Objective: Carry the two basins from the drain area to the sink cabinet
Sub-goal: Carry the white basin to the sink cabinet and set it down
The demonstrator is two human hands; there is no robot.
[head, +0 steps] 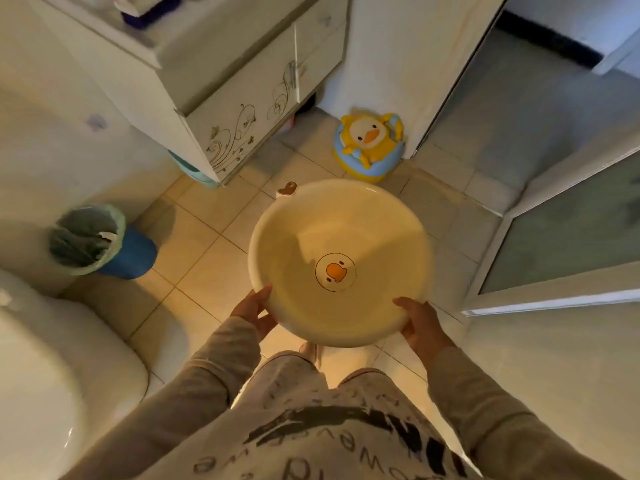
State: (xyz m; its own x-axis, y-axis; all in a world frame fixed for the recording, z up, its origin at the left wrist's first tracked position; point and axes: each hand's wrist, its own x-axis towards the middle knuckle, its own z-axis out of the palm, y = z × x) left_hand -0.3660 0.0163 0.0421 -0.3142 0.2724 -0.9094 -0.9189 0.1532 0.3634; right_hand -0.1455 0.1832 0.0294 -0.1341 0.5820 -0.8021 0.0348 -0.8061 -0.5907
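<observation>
I hold a round cream basin (332,237) with a duck face printed on its bottom, level above the tiled floor. My left hand (254,311) grips its near-left rim and my right hand (417,320) grips its near-right rim. A small heart-shaped tab sticks out at the basin's far-left edge. The white sink cabinet (242,109) with a scroll pattern on its doors stands ahead to the upper left. Only one basin shows clearly; whether a second is nested under it I cannot tell.
A blue bin (100,242) with a green liner stands on the floor at left. A white toilet (45,368) fills the lower left. A yellow duck potty (370,145) sits by the wall ahead. A glass door frame (540,303) runs along the right.
</observation>
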